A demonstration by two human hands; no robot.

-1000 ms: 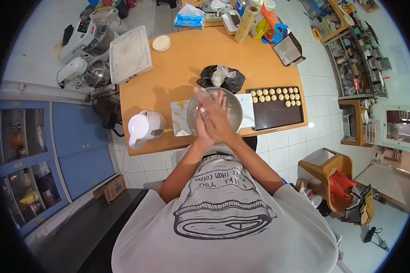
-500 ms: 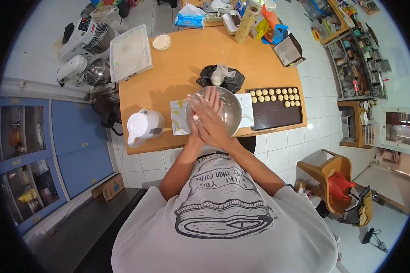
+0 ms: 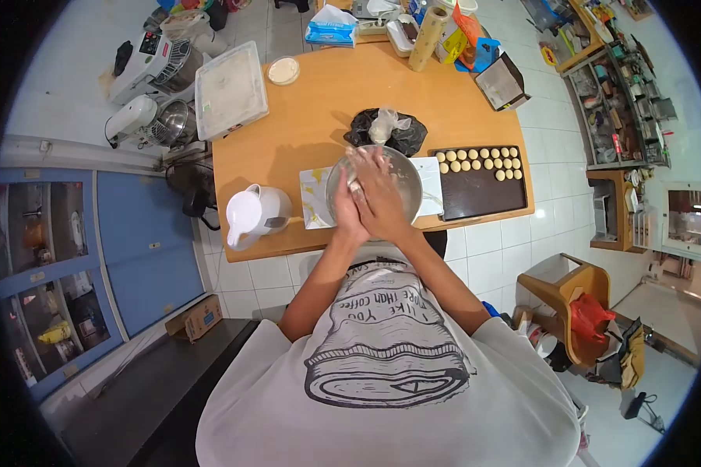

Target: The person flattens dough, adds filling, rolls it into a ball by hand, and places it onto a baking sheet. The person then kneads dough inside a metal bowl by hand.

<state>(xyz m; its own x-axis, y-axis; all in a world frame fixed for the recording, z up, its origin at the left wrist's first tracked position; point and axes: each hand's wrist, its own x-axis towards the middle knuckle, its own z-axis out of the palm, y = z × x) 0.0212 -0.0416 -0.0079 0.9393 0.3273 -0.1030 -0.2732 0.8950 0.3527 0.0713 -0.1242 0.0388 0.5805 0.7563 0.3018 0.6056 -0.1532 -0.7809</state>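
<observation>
My left hand (image 3: 349, 204) and my right hand (image 3: 378, 193) are pressed palm to palm above a metal bowl (image 3: 410, 187), with pale residue on the fingers. Whatever lies between the palms is hidden. The bowl stands on a white and yellow patterned sheet (image 3: 314, 204). Just behind it sits a black plastic bag (image 3: 410, 138) with a knotted clear bag (image 3: 383, 128) on top. To the right, a dark baking tray (image 3: 483, 194) holds several round pale dough balls (image 3: 487, 159) along its far side.
On the wooden table (image 3: 311, 101) stand a white jug (image 3: 258, 214) at front left, a lidded plastic box (image 3: 230, 89), a round tub (image 3: 283, 71), a film roll (image 3: 427, 40) and an open carton (image 3: 502, 82). A brown chair (image 3: 584, 284) is at the right.
The hands rub against each other and shift slightly over the bowl, their fingers changing angle. The whole view has moved a little, and the objects on the table keep their places.
</observation>
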